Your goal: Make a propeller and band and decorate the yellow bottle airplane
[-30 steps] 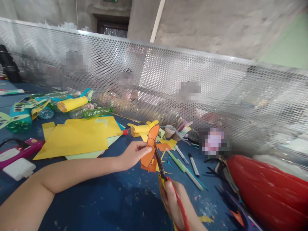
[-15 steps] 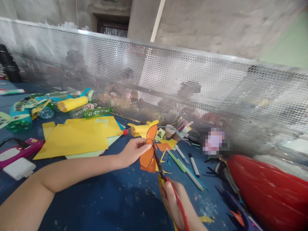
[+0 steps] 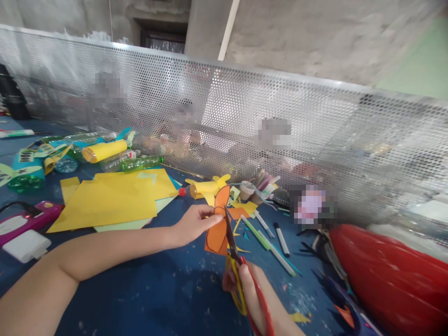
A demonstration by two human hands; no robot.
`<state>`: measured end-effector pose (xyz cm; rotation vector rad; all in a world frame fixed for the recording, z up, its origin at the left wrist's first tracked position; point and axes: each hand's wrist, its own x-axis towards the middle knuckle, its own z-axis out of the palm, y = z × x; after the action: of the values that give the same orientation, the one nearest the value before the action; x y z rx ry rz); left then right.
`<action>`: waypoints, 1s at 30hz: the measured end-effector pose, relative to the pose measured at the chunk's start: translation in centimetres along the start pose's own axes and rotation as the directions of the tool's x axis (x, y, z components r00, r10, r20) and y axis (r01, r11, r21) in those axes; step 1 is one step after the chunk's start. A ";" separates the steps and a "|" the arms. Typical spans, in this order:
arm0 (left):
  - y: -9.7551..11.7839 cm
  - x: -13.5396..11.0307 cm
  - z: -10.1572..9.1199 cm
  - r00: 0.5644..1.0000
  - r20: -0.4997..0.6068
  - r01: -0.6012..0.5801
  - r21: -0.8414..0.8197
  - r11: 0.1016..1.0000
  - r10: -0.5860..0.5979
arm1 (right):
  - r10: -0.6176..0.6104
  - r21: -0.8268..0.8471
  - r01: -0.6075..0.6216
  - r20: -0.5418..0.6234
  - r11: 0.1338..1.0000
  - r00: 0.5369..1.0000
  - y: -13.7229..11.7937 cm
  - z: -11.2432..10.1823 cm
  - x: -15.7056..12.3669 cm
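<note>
My left hand (image 3: 194,225) pinches a piece of orange paper (image 3: 217,234) with a dark outline of two rounded lobes drawn on it. In my right hand (image 3: 252,284) are scissors (image 3: 231,239) with one red and one yellow handle. Their dark blades lie against the right edge of the orange paper, near its narrow middle. The fingers of my right hand are in the handles. Beyond the paper lies a bottle wrapped in yellow paper (image 3: 206,187) with a red cap (image 3: 181,192).
Yellow sheets (image 3: 115,205) lie left of my hands, with wrapped plastic bottles (image 3: 105,151) behind. Pens (image 3: 282,240) and glue sticks (image 3: 257,233) lie to the right, near a red plastic bag (image 3: 388,275). A perforated metal screen (image 3: 224,107) runs along the back; people sit beyond it.
The orange paper has come down slightly and turned in my left hand. The scissors' handles have spread apart, showing the yellow loop, and the blades have shifted a little right.
</note>
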<state>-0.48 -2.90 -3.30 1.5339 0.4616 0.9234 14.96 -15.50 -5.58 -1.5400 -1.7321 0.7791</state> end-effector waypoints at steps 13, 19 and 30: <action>0.1 -0.7 0.8 0.993 0.074 0.093 -0.073 0.993 -0.088 | 0.004 0.102 -0.002 -0.021 0.995 1.000 -0.3 0.2 0.1; 0.4 -1.4 1.3 0.988 0.124 0.110 -0.102 0.989 -0.097 | -0.008 0.102 0.013 -0.050 0.995 0.999 -0.3 0.4 -0.1; 0.1 -2.0 1.7 0.994 0.091 0.060 -0.067 0.996 -0.054 | 0.009 0.190 0.000 -0.047 0.982 0.999 0.0 0.8 -0.2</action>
<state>-0.44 -5.47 -3.70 1.4849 0.4032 0.8155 14.33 -15.67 -6.10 -1.4225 -1.5712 0.8766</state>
